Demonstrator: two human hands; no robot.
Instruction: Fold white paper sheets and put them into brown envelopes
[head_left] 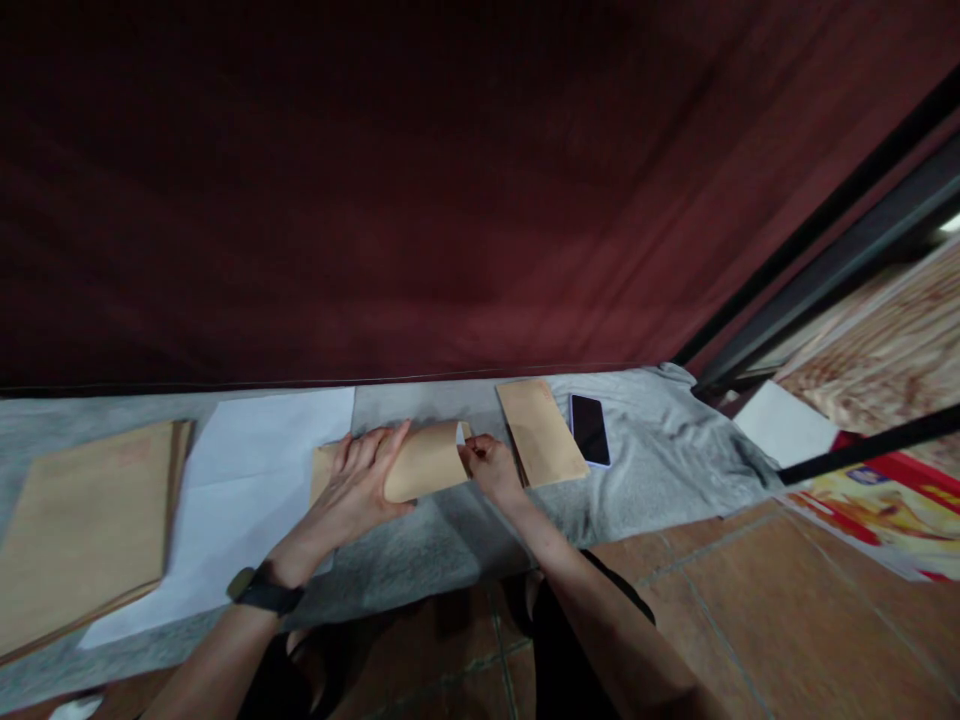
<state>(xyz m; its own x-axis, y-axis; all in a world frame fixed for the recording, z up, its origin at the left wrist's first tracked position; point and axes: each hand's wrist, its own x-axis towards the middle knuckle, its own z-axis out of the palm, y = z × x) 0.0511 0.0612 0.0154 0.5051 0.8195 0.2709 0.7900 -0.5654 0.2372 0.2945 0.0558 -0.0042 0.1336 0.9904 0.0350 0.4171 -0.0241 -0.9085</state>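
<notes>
A brown paper envelope (pixel 429 462) lies crosswise in front of me, its body bowed upward. Across its left part rests my left hand (pixel 367 470), fingers spread, with the thumb along the near edge and the index finger at the far edge, gripping it between them. My right hand (pixel 491 465) is closed in a pinch at the envelope's right end, where a bit of white shows at the mouth. Its fingertips are partly hidden there. Just right of that hand lies another brown envelope (pixel 544 432), flat, with a dark phone (pixel 590 430) beside it.
Large white paper sheets (pixel 247 480) lie to the left, partly under a stack of big brown envelopes (pixel 94 520). A grey cloth (pixel 637 480) covers the narrow surface. Behind rises a dark red curtain (pixel 420 200). A red and yellow box (pixel 877 500) stands at right.
</notes>
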